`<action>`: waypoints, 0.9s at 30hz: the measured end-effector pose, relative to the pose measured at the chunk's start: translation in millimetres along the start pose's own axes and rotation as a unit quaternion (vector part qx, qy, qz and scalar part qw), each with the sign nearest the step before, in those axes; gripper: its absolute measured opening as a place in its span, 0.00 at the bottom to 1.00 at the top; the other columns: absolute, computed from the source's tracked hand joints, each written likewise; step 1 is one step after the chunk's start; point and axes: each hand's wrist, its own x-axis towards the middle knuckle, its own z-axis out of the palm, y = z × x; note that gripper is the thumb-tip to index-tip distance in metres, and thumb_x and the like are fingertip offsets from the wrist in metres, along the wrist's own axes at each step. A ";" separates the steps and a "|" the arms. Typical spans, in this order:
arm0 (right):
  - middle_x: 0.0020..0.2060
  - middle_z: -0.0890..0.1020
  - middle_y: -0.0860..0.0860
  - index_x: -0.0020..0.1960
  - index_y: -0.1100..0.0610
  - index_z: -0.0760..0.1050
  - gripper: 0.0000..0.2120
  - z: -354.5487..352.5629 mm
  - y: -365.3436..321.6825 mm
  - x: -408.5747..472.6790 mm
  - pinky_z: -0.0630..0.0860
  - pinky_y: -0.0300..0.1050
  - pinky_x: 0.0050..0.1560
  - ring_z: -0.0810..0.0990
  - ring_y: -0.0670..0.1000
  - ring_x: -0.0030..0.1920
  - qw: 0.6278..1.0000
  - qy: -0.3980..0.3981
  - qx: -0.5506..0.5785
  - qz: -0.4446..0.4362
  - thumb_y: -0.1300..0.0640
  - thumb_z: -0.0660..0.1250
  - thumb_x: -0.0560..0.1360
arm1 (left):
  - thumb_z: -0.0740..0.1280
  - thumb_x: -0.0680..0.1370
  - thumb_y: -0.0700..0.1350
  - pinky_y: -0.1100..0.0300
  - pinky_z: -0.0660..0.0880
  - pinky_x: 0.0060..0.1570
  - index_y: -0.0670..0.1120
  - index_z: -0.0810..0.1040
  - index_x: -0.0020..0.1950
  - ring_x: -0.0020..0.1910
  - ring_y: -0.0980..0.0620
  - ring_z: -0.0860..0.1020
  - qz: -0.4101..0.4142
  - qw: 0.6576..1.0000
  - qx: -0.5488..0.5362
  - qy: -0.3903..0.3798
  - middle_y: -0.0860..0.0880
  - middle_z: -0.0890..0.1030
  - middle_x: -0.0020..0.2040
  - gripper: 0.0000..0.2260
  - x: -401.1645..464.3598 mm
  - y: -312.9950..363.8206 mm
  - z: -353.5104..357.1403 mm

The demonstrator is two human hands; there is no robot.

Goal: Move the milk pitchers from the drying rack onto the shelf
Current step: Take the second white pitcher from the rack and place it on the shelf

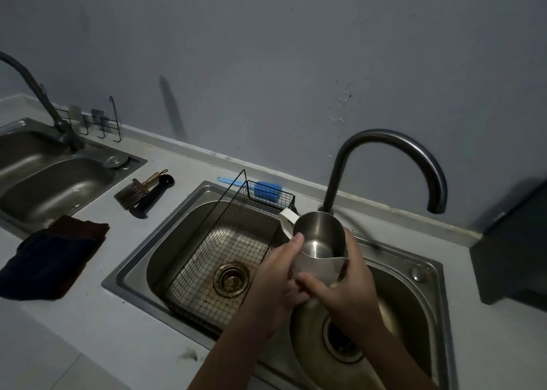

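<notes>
Both hands on one steel milk pitcher [321, 241], held over the double sink [426, 274]: left hand [276, 274] at the rim, right hand [344, 283] around the body. Wire drying rack [225, 259] sits in left basin. Gooseneck faucet [384, 165] behind. Dark cloth [53, 259] on counter [97, 315].

The pitcher [321, 238] is brushed steel with a soft sheen inside, and the sink [426, 274] is the same dull satin metal, stained brown around its drain. The rack [225, 259] is thin black wire mesh, the tap [384, 144] dark smooth metal. The cloth [56, 259] looks dark, soft and matt on a pale, smooth counter [103, 321].
</notes>
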 end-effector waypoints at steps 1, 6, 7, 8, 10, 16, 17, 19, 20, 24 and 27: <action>0.61 0.79 0.39 0.73 0.46 0.66 0.44 -6.5 3.8 -2.4 0.82 0.38 0.51 0.81 0.41 0.58 1.000 0.008 -0.003 0.001 0.60 0.82 0.63 | 0.77 0.64 0.67 0.55 0.83 0.41 0.54 0.83 0.59 0.47 0.49 0.88 0.000 1.000 0.014 0.003 0.46 0.87 0.54 0.29 0.8 -2.2 6.3; 0.59 0.77 0.32 0.72 0.43 0.66 0.42 -43.0 12.5 -12.2 0.79 0.30 0.51 0.80 0.37 0.58 0.999 0.050 -0.016 -0.006 0.56 0.82 0.63 | 0.75 0.65 0.68 0.46 0.83 0.53 0.60 0.84 0.54 0.52 0.46 0.87 -0.004 0.998 0.060 -0.015 0.47 0.87 0.55 0.22 4.5 -10.9 44.2; 0.59 0.77 0.31 0.72 0.43 0.66 0.42 -50.9 13.4 -14.5 0.78 0.29 0.51 0.80 0.37 0.58 0.998 0.060 -0.022 -0.008 0.55 0.82 0.63 | 0.75 0.66 0.67 0.46 0.83 0.53 0.59 0.85 0.54 0.51 0.46 0.87 -0.004 0.998 0.067 -0.016 0.46 0.88 0.54 0.21 6.5 -13.8 51.8; 0.59 0.77 0.31 0.72 0.43 0.66 0.42 -58.8 14.1 -16.7 0.78 0.28 0.50 0.79 0.37 0.58 0.997 0.071 -0.027 -0.009 0.54 0.82 0.63 | 0.75 0.67 0.67 0.45 0.83 0.54 0.58 0.85 0.54 0.51 0.45 0.87 -0.004 0.997 0.071 -0.014 0.45 0.88 0.53 0.21 8.1 -16.8 59.9; 0.59 0.76 0.30 0.71 0.42 0.66 0.42 -75.7 16.0 -22.2 0.77 0.28 0.51 0.79 0.36 0.59 0.995 0.094 -0.037 -0.007 0.51 0.82 0.63 | 0.74 0.67 0.66 0.45 0.82 0.55 0.57 0.85 0.55 0.51 0.46 0.87 -0.003 0.996 0.082 -0.023 0.45 0.88 0.54 0.21 9.5 -22.1 78.4; 0.60 0.78 0.38 0.71 0.45 0.67 0.41 -124.6 28.1 -43.7 0.82 0.48 0.55 0.80 0.44 0.59 0.987 0.151 -0.043 0.019 0.47 0.81 0.63 | 0.70 0.73 0.63 0.63 0.81 0.41 0.49 0.82 0.60 0.52 0.50 0.87 0.019 0.988 0.133 -0.080 0.46 0.87 0.53 0.22 4.6 -42.0 132.2; 0.61 0.78 0.41 0.71 0.44 0.67 0.41 -132.4 29.2 -47.3 0.82 0.50 0.56 0.80 0.46 0.60 0.986 0.160 -0.036 0.024 0.46 0.81 0.62 | 0.70 0.73 0.62 0.63 0.80 0.41 0.47 0.81 0.60 0.52 0.50 0.87 0.027 0.986 0.140 -0.086 0.47 0.88 0.52 0.23 3.3 -46.0 140.6; 0.59 0.79 0.38 0.69 0.37 0.66 0.40 -148.1 27.7 -53.2 0.82 0.44 0.54 0.81 0.44 0.59 0.984 0.176 -0.027 0.025 0.43 0.80 0.62 | 0.70 0.74 0.60 0.64 0.80 0.40 0.43 0.79 0.62 0.50 0.51 0.87 0.043 0.983 0.149 -0.096 0.47 0.88 0.49 0.25 1.9 -53.6 158.6; 0.58 0.79 0.36 0.68 0.33 0.66 0.38 -156.1 27.1 -56.1 0.82 0.38 0.52 0.81 0.42 0.58 0.982 0.183 -0.023 0.024 0.42 0.80 0.62 | 0.70 0.75 0.58 0.65 0.80 0.40 0.42 0.77 0.64 0.49 0.52 0.87 0.052 0.982 0.154 -0.100 0.47 0.87 0.49 0.25 2.0 -57.5 167.0; 0.57 0.81 0.38 0.68 0.36 0.68 0.38 -193.1 36.3 -70.6 0.79 0.31 0.49 0.82 0.40 0.56 0.976 0.215 -0.001 0.041 0.46 0.81 0.62 | 0.69 0.76 0.56 0.57 0.82 0.55 0.45 0.74 0.71 0.56 0.52 0.85 0.063 0.975 0.177 -0.115 0.44 0.84 0.59 0.27 1.8 -73.0 205.1; 0.57 0.82 0.39 0.70 0.40 0.69 0.40 -215.6 45.3 -79.6 0.79 0.30 0.47 0.83 0.40 0.55 0.973 0.227 0.005 0.040 0.52 0.83 0.63 | 0.70 0.74 0.56 0.43 0.75 0.67 0.45 0.73 0.72 0.64 0.43 0.80 0.069 0.972 0.185 -0.125 0.38 0.80 0.65 0.30 1.8 -81.8 228.2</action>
